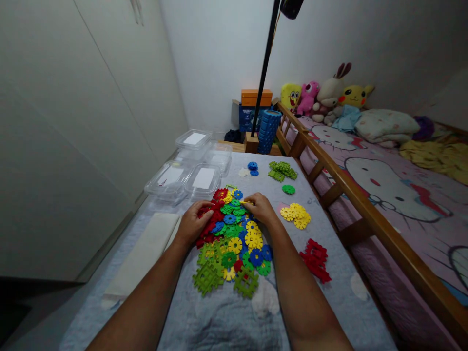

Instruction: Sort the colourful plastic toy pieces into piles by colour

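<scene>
A mixed pile of plastic interlocking pieces lies between my hands: red square pieces [220, 194], green discs [234, 231], blue discs [256, 257], yellow flower-shaped discs [253, 239] and olive-green square pieces [208, 277]. At the pile's left edge, my left hand [193, 223] curls its thumb and fingers around red pieces; its fingertips are partly hidden among them. On the far right side of the pile, my right hand [261, 208] is closed, pinching a yellow disc [245, 202] that shows only in part.
Clear lidded boxes [204, 178] stand at the back left, near a folded cream cloth [144, 256]. Separate groups lie to the right: blue discs [253, 168], olive-green squares [282, 170], a green disc [288, 189], yellow discs [296, 215] and red squares [316, 259]. A wooden bed rail [351, 204] borders the right.
</scene>
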Demonstrator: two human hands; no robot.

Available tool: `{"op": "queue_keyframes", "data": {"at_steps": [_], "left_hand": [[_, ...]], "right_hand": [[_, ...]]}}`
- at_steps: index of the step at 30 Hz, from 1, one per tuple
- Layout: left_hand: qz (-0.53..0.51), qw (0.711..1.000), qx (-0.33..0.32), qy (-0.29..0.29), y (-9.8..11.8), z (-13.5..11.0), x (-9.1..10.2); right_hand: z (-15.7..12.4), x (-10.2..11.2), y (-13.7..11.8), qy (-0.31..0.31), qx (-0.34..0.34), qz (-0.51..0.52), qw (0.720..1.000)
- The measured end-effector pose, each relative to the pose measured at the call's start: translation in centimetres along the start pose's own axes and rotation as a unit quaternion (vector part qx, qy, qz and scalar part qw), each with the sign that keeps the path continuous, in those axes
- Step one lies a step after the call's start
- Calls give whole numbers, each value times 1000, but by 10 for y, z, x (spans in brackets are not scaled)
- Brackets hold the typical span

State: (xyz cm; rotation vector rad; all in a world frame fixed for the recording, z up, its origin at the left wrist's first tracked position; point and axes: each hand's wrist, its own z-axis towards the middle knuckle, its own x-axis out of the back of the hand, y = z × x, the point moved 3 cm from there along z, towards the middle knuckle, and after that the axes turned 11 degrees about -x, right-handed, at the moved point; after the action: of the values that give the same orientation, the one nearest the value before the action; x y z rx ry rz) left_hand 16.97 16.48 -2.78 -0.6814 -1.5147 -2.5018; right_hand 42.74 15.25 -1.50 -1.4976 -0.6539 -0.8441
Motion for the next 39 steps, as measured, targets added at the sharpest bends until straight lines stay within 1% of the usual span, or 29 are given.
{"op": "queue_keyframes", "data": {"at_steps": [2, 4, 6, 8, 10, 13, 15, 17, 19, 21, 28, 31, 33, 35, 37, 39], "left_hand": [[-1, 1000, 1, -1, 0, 0, 0], [-4, 1000, 1, -3, 0, 0, 0], [-4, 1000, 1, -3, 0, 0, 0], [-3, 1000, 3, 0, 0, 0, 0], [-1, 1000, 6, -1, 0, 0, 0], [0, 1000, 14, -7, -1, 1, 0], [-2, 1000, 17, -6, -1, 1, 0], [-5, 1000, 18, -5, -2, 1, -1], [-7, 1000, 20, -8, -3, 1, -1], [-6, 1000, 23, -9, -4, 0, -1], [-12, 1000, 18, -9, -8, -2, -1], [-9, 1000, 15, -12, -6, -2, -1], [-6, 1000, 14, -12, -5, -1, -1], [-3, 1000, 13, -11, -5, 0, 0], [-1, 1000, 11, -10, -6, 0, 0], [4, 1000, 10, -8, -7, 0, 0]], "right_hand": [[0, 2, -2, 11, -7, 13, 1000], [-1, 8, -4, 37, -19, 22, 999], [-2, 20, -3, 76, -28, 34, 996], [-7, 40, 4, 124, -34, 55, 990], [-15, 63, 18, 159, -54, 76, 983], [-33, 94, 49, 184, -118, 95, 971], [-46, 107, 69, 191, -161, 92, 964], [-55, 113, 85, 192, -195, 76, 959], [-61, 114, 96, 186, -224, 47, 955], [-64, 112, 101, 184, -240, 12, 953], [-65, 103, 110, 197, -243, -131, 941], [-65, 107, 109, 216, -239, -142, 936], [-63, 109, 101, 236, -227, -124, 937], [-59, 107, 86, 240, -200, -96, 945], [-53, 94, 64, 206, -152, -64, 965], [-47, 73, 39, 137, -89, -37, 986]]}}
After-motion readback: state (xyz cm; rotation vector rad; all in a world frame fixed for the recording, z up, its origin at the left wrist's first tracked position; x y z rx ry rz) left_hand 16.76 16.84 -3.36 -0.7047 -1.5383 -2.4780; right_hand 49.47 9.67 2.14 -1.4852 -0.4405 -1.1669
